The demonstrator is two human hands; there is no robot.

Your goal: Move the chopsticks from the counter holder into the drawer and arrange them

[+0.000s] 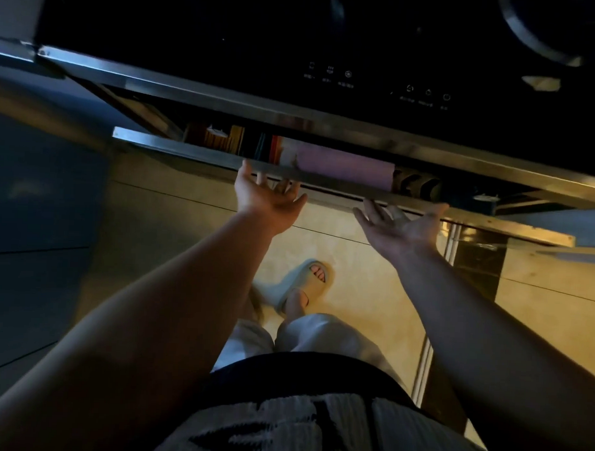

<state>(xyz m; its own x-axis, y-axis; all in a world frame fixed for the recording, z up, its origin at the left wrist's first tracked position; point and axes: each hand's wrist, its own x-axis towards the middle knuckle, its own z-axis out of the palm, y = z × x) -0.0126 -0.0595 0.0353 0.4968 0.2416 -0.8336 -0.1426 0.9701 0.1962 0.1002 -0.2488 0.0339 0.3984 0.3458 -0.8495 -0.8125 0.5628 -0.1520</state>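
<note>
Your knit shirt (316, 428) fills the bottom edge, both bare forearms reaching up from it. Black cooktop (228, 37) spans the top, set in the tabletop. Tiled floor (355, 261) below. Drawer (190, 150) sits just under the cooktop, pulled out partway, steel front toward you. Left hand (270, 197): palm up, fingers straight, tips at the front's lower edge, gripping nothing. Right hand (400, 225): same, fingers spread, tips touching the front further right. Pink roll (345, 166) lies mid-drawer. Brown and yellow stick bundles (225, 141) at drawer left; too blurred to confirm as chopsticks. Slipper (307, 283) on the floor between your arms.
</note>
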